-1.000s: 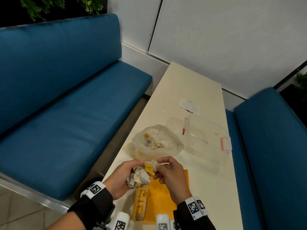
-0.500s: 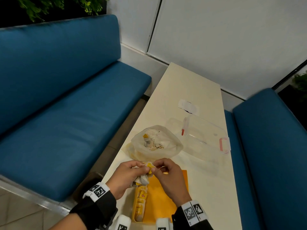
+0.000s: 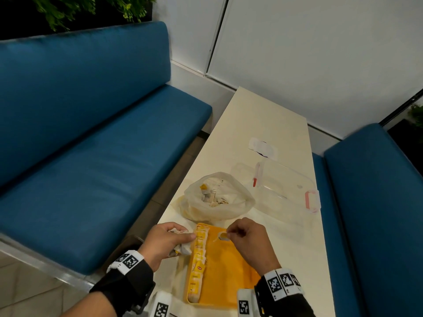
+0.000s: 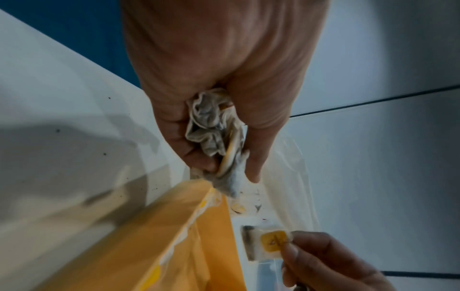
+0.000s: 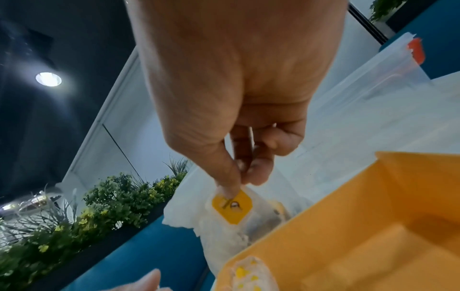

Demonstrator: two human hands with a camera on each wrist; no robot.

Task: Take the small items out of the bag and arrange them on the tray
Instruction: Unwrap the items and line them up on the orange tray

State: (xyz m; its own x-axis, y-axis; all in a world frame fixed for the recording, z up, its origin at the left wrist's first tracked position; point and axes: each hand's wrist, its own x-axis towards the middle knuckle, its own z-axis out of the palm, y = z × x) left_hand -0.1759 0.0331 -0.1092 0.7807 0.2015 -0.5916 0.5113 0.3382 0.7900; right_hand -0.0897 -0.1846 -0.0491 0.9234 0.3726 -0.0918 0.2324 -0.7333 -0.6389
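one row of tea bags (image 3: 198,259) already lines the left edge of the yellow tray (image 3: 229,277), while more wait in the plastic bag (image 3: 215,197) on the tabletop (image 3: 263,124). left hand (image 3: 164,242) clutches a crumpled bunch (image 4: 214,130); right hand (image 3: 247,236) pinches one tea bag's tag (image 5: 232,206) over the tray.

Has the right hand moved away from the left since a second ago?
Yes. The right hand, pinching one tea bag, has pulled rightward from the left hand and now sits over the orange tray instead of touching the bunch.
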